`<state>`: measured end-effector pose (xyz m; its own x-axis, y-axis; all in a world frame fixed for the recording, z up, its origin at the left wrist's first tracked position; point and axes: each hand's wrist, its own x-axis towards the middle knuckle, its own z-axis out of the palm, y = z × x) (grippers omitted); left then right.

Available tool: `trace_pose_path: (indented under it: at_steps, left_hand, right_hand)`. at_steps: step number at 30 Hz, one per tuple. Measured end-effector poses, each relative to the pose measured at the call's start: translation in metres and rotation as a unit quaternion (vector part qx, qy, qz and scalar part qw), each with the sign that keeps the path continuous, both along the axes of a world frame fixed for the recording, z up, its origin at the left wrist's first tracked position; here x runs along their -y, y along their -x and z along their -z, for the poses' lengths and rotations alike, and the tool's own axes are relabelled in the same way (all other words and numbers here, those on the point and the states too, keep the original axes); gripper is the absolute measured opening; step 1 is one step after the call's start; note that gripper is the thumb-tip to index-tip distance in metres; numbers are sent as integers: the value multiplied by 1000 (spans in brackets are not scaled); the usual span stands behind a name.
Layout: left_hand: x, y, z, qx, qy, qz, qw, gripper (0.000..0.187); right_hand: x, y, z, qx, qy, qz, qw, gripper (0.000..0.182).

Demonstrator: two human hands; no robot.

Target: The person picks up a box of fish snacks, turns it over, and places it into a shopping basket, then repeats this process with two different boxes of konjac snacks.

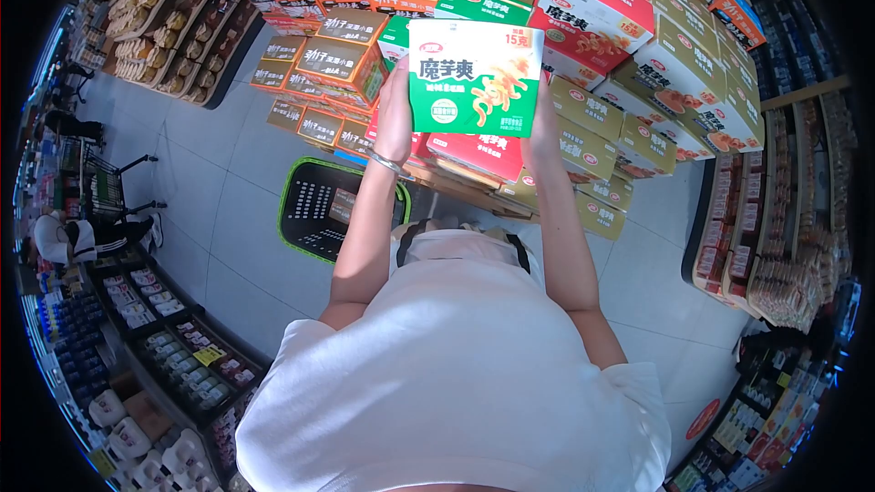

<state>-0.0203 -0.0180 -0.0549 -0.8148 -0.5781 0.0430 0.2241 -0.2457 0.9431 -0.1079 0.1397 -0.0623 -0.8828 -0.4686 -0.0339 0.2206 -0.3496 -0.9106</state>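
Note:
A white and green snack box (476,78) with a picture of food on its front is held up between both hands. My left hand (395,116), with a bracelet at the wrist, presses on the box's left side. On the right side of the same box is my right hand (542,128). The fingertips of both hands are partly hidden by the box. Behind and below it lie a red box (478,155) and a green box (483,6) of the stacked display. Brown and orange boxes (339,58) are stacked to the left.
A black basket with a green rim (284,210) stands on the floor left of my body. Olive boxes (679,64) are piled at the right. Shelves (775,210) line the right side. A person (68,239) is near a cart (105,187) at the far left.

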Motion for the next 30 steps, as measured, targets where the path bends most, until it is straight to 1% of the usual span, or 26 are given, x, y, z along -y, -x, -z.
trace_pose_path:
  at_steps: [5,7,10,13,16,17,19,21,23,25,27,30]
  left_hand:
    - [1,-2,4,0,16,-2,1000,45]
    - [-3,-3,0,-3,5,-22,1000,43]
    - [-4,-5,-1,-6,-17,-14,1000,43]
    - [-4,-3,-1,0,0,-20,1000,44]
    - [-3,-3,-4,-4,-12,-6,1000,44]
    - [-1,-3,-2,-3,-12,-6,1000,44]
    - [4,-3,1,-6,-16,31,999,44]
    - [3,-6,-6,-3,-38,41,998,45]
    - [3,-8,-11,1,-59,51,997,46]
    - [7,-10,-11,1,-108,96,989,47]
    - [10,-9,-9,-5,-112,92,989,47]
    - [11,-8,-12,-23,-122,99,987,48]
  right_hand:
    - [-1,-3,-2,3,3,-1,1000,56]
    - [-2,-4,-2,1,-3,-5,1000,56]
    - [-3,-7,-2,-15,9,-8,1000,55]
    - [-3,-6,-2,8,13,19,1000,55]
    - [-6,-3,0,25,11,-8,1000,54]
    - [-7,-1,1,15,6,-13,1000,53]
    - [-7,4,6,5,0,-19,1000,53]
    - [-6,9,7,-129,-49,33,990,52]
    - [-8,10,1,-109,-36,21,993,52]
    - [-10,9,-9,-89,-24,7,996,52]
    - [-12,8,-15,-57,14,-31,998,51]
    - [-12,10,-14,-65,27,-52,996,51]
